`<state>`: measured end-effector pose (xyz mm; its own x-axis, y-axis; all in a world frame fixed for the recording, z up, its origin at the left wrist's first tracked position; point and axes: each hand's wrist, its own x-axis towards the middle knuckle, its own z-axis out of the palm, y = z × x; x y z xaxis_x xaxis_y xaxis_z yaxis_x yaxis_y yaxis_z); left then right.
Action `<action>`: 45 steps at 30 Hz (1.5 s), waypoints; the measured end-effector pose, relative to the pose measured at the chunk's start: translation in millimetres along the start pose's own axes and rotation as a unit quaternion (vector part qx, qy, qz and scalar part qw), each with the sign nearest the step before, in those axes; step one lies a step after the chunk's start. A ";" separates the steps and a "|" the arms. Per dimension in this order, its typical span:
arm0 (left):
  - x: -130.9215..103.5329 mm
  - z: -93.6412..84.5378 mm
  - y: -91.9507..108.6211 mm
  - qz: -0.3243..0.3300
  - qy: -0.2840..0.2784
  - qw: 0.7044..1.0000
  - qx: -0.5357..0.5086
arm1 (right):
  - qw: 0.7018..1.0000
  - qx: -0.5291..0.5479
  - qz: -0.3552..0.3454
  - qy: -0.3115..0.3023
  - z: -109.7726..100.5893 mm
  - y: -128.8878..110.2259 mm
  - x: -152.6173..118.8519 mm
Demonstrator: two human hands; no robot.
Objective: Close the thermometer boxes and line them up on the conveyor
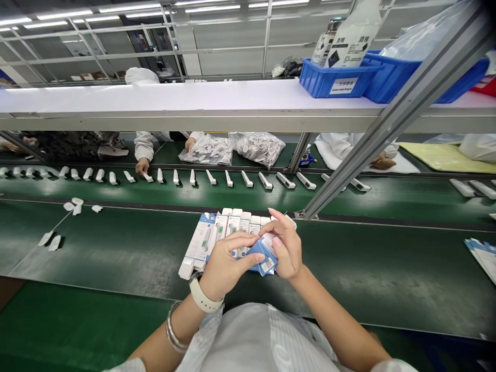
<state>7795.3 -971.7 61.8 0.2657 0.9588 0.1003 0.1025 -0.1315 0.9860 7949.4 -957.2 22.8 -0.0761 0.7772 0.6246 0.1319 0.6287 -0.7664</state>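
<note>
Between both hands, in front of my body, is a blue-and-white cardboard box point(267, 264) with a small printed code on its blue end. My left hand point(228, 261) grips it from the left, thumb across the blue face. From the right, my right hand point(287, 250) pinches its white flap with the thumb, its forefinger raised. Just beyond the hands lies a row of flat white-and-blue cartons point(206, 238) printed with a thermometer-like device, partly hidden by my fingers.
Beyond the bench point(368, 263), a green conveyor point(232, 194) carries several white handheld devices point(265, 181). A co-worker's hand point(142, 166) touches one. Bags of white parts point(258, 147) lie behind. A slanted metal post point(372, 134) rises at right beneath a shelf with blue bins point(337, 77).
</note>
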 end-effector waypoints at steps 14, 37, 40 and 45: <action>-4.2 9.3 -9.1 0.005 0.061 0.996 0.065 | 0.997 -0.055 0.052 0.015 3.4 1.4 -6.2; -33.5 16.7 -40.2 -0.091 0.157 0.982 -0.049 | 0.940 -0.067 0.189 0.277 10.1 -0.8 -21.7; -41.2 30.6 -65.4 -0.139 0.122 0.965 -0.188 | 0.894 0.075 0.364 0.251 22.2 14.0 -41.6; -52.6 22.3 -101.7 -0.192 0.122 0.974 -0.012 | 0.863 0.146 0.452 0.174 39.1 56.1 -63.3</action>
<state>7792.3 -1014.3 -46.7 -0.0229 0.9680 -0.2500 0.1255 0.2509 0.9598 7922.9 -970.2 -65.6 0.2351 0.9311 -0.2788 -0.2762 -0.2110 -0.9377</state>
